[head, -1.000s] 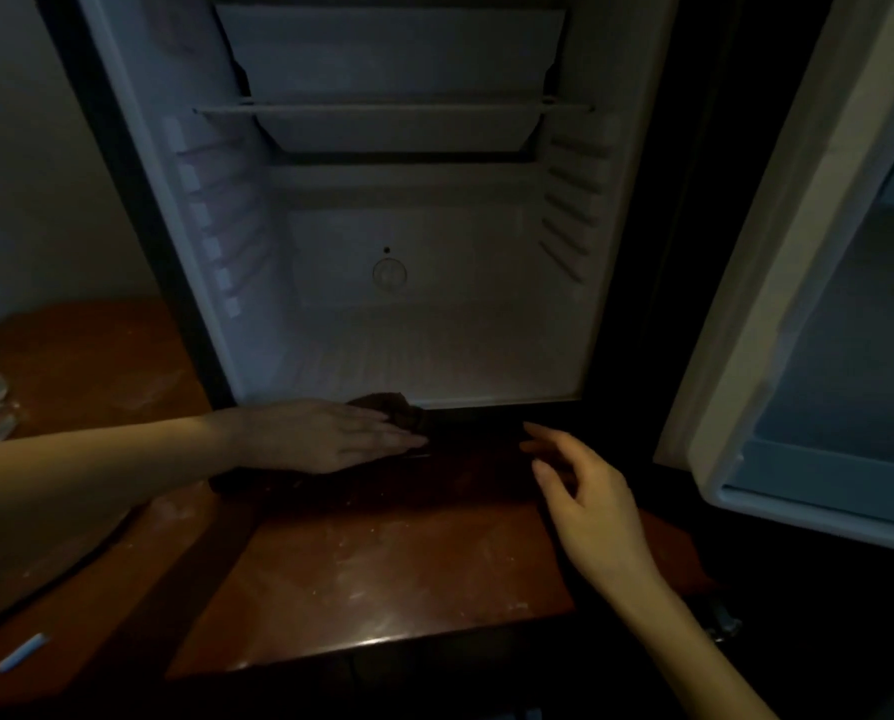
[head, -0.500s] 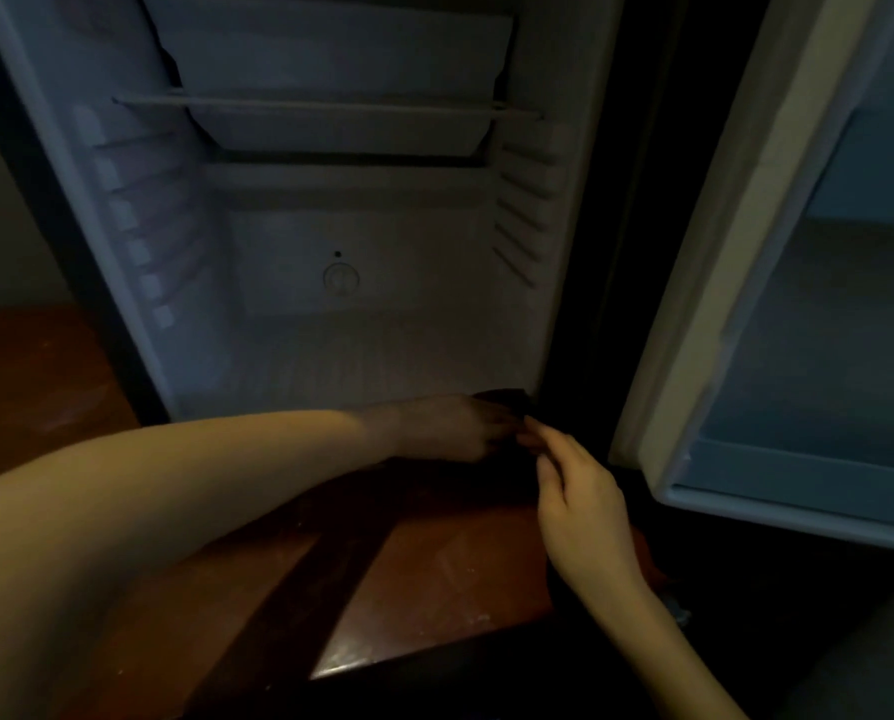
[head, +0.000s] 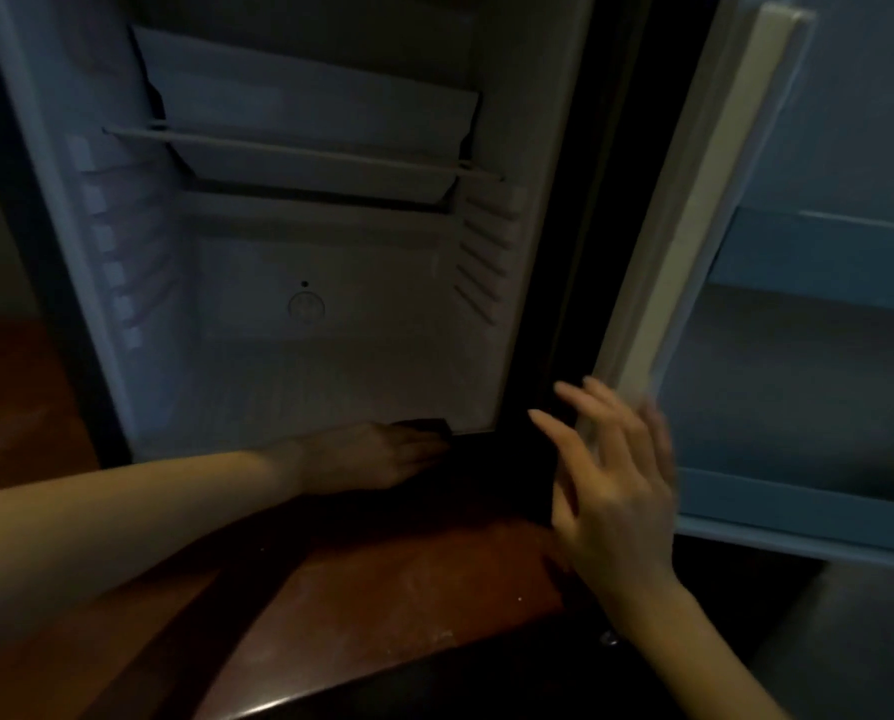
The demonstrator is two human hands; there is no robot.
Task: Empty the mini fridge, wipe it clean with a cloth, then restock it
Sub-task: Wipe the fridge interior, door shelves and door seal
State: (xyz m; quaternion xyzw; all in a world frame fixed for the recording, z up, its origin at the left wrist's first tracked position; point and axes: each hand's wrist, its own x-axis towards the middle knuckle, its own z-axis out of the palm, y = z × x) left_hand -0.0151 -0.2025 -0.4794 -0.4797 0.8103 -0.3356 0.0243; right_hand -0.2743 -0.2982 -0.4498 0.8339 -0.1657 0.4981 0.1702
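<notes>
**Q:** What occupies the lower centre?
**A:** The left hand [head: 382, 454] rests on a dark cloth [head: 425, 425] at the lower front edge of the mini fridge [head: 330, 366], above the reddish surface [head: 408, 589]. Its fingers are lost in shadow, so the grip cannot be told.
**Q:** Any writing?
**A:** A round mark [head: 307, 306] on the back wall, too blurred to read.
**Q:** Lower right?
**A:** The right hand [head: 616, 491], fingers spread and released, beside the open door [head: 694, 241].

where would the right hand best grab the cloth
Probably grip the dark corner of the cloth showing beyond the left hand. Pinch it from the right, where the right hand hovers, since the left hand lies over the rest.
</notes>
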